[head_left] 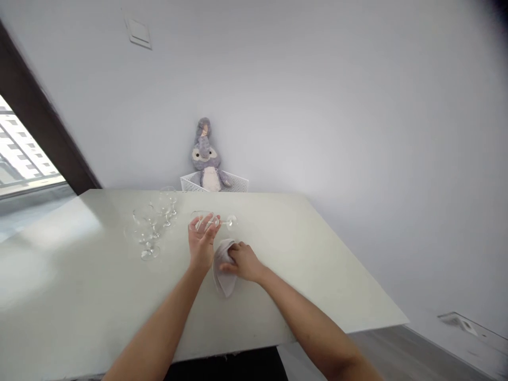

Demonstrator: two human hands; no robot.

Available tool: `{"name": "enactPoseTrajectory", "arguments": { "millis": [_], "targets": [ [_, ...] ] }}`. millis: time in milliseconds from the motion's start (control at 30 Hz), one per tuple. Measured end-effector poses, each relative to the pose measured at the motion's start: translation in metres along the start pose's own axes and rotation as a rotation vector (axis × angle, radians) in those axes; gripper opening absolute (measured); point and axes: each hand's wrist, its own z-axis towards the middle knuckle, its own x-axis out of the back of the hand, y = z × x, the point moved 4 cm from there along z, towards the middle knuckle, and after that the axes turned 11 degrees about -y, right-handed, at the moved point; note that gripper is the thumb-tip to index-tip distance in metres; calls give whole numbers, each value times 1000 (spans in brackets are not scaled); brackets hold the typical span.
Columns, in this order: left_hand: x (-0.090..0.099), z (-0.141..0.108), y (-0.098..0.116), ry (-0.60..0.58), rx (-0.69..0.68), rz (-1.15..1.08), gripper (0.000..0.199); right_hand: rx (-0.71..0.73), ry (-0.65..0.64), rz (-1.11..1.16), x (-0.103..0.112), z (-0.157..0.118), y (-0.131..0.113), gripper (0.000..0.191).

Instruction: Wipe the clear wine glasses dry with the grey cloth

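My left hand is wrapped round the bowl of a clear stemmed glass, which lies sideways with its foot pointing right. Just below and to the right, my right hand has its fingers closed on a pale cloth that hangs down in a point. To the left, several clear stemmed glasses stand upright on the white table, close together.
A grey plush toy sits in a white perforated basket beyond the table's far edge, against the wall. The table's right edge slants toward the front corner. A window is at far left.
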Motion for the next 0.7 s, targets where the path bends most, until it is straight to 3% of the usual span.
{"name": "enactPoseTrajectory", "arguments": {
  "millis": [67,100,233,433,533,700],
  "targets": [
    [2,1,6,24,-48,56,46,-2,-44,-47,8,-4,-1,34],
    [2,0,8,22,-58,80,47,-50,-2,-62,15,-5,1,35],
    [-7,-10,0,-71,-19,167,52,-204,309,-153,40,-11,5,37],
    [-26,-28,-23,-375,7,359,61,-258,221,-207,28,-4,12,22],
    [-19,-25,-28,-388,4,606,66,-346,240,-170,30,0,40,23],
    [-4,-18,-32,-313,-26,854,52,-631,338,41,60,1,122,32]
  ]
}}
